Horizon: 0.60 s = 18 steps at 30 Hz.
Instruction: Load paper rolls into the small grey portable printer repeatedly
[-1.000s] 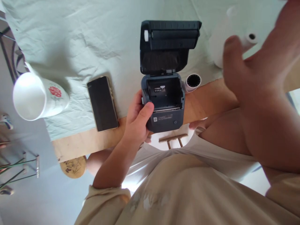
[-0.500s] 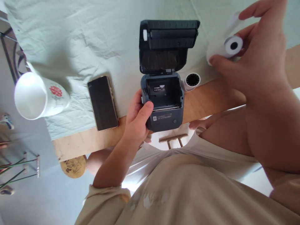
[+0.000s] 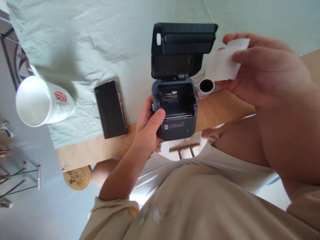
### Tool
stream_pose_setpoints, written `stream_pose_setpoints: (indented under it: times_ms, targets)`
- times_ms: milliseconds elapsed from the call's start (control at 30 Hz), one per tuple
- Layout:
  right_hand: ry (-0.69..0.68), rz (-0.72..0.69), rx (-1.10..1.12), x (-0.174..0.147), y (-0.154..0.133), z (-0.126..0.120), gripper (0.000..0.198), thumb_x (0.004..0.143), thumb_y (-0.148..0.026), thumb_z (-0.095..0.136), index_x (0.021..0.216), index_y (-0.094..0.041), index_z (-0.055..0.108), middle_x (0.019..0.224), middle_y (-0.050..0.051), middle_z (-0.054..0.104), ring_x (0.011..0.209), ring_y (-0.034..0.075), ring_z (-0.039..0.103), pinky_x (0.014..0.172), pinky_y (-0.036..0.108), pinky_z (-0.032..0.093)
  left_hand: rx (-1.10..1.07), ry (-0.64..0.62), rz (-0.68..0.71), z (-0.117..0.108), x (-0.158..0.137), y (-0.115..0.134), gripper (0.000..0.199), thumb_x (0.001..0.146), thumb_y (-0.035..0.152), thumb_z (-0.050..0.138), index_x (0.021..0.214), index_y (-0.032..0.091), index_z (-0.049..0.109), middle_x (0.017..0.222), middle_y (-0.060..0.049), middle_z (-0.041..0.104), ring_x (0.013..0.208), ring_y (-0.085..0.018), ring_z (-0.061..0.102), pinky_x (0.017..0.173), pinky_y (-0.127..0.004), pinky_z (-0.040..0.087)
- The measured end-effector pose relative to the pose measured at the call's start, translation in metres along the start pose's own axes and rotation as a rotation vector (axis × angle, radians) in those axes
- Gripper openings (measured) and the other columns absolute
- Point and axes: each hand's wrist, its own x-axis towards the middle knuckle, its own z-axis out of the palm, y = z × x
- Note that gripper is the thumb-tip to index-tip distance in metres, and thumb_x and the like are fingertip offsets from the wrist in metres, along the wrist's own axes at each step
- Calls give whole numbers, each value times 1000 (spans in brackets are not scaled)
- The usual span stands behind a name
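My left hand (image 3: 147, 128) is closed round the left side of a dark portable label printer (image 3: 176, 128), thumb on its front edge. The printer's lid (image 3: 183, 50) stands swung up, and its paper compartment holds no roll. To the right, my right hand (image 3: 270, 66) grips a white paper roll (image 3: 225, 65) with the thumb pressing its loose paper end. The roll's core is turned out of sight. Between the printer and my right hand, a small white cylinder (image 3: 202, 91) with a dark ribbed opening rests near the table's edge.
A phone (image 3: 110, 110) lies screen up on the pale green cloth (image 3: 120, 33), left of the printer. Further left, a white mug (image 3: 53, 103) with a red flower lies on its side. The wooden table edge (image 3: 100, 148) runs along the front; a round stool (image 3: 78, 177) is below.
My right hand has moved left and slightly down with the paper roll and turned it, so its core end no longer shows and the loose paper faces me. The left hand holds the printer nearly still.
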Motion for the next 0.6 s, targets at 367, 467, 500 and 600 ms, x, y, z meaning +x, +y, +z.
stream_pose_setpoints:
  times_ms: [367,467,500,600]
  targets:
    - [164,-110,-8,7,6,-7,59,59,-12,73,113,-33,60,93,-5,61,81,14,64,59,37,62,-87,-72,-16,1,-2,1,38,86,44,83,110,20,68,87,-2,73,61,-17,71,43,-22,54]
    - [203,-87,31,9,2,-3,42,62,-17,67,103,-25,59,93,-1,63,80,15,66,50,25,52,-82,-61,2,0,-2,-1,37,85,43,84,108,19,69,89,-3,73,65,-17,72,50,-22,58]
    - [218,-86,44,8,1,0,40,62,-18,66,101,-24,58,90,-1,63,78,14,65,49,22,49,-75,-57,1,0,-1,-1,37,85,43,85,108,19,70,90,-3,74,67,-17,72,53,-22,59]
    - [234,-158,21,1,-1,8,39,58,-18,65,96,-25,56,75,-5,56,66,11,60,44,20,43,-68,-45,20,-1,0,-1,38,83,43,86,108,19,71,92,-3,74,71,-16,73,60,-22,62]
